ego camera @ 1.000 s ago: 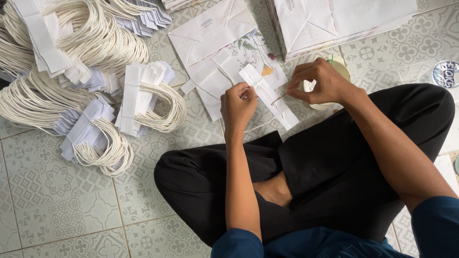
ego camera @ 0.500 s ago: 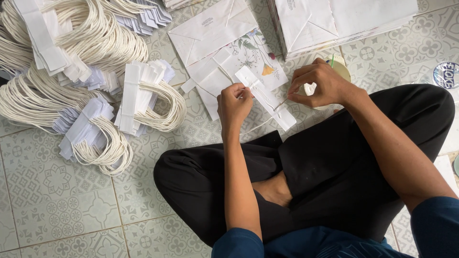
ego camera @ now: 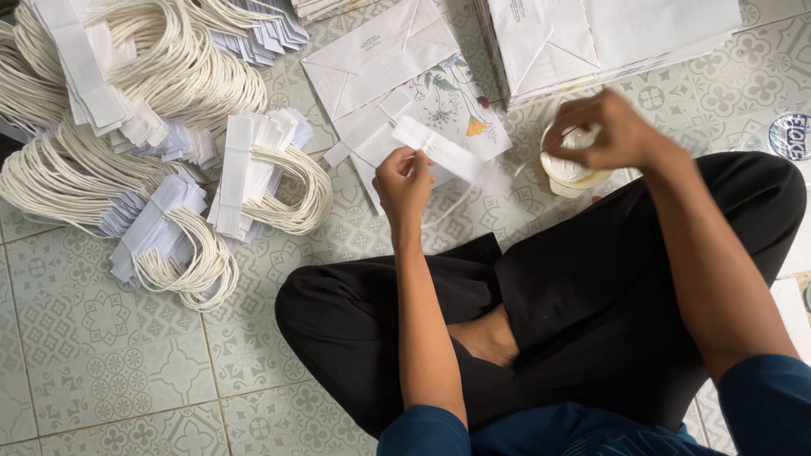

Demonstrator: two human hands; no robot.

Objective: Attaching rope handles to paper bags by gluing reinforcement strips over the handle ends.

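Left hand [ego camera: 404,181] pinches a flat white paper strip [ego camera: 439,152] w/ a thin cord handle trailing below it, held above the knee of the crossed legs in black trousers [ego camera: 583,295]. The strip is stiff and rectangular, its right end smeared by motion blur. Right hand [ego camera: 612,131] is curled, fingers bent down over a small round cream-coloured pot [ego camera: 570,169] on the floor; can't tell whether it grips the pot or just dips in. Floor is glossy pale patterned tile [ego camera: 110,355]. Under the strip lies a flat white paper bag [ego camera: 380,59] w/ a floral print; a stack of folded white bags [ego camera: 608,34] sits at top right, cut off by the frame edge. Left side: heaps of looped off-white twisted cord handles [ego camera: 177,59], each fixed to white paper tabs, ropey texture, some bundles cut off at the edge. Vs half a sec ago: the right hand has left the strip and moved right to the pot; the left hand alone holds the strip now, roughly the same spot. A round lid-like thing [ego camera: 792,135] at far right is partly cropped, hard to make out.
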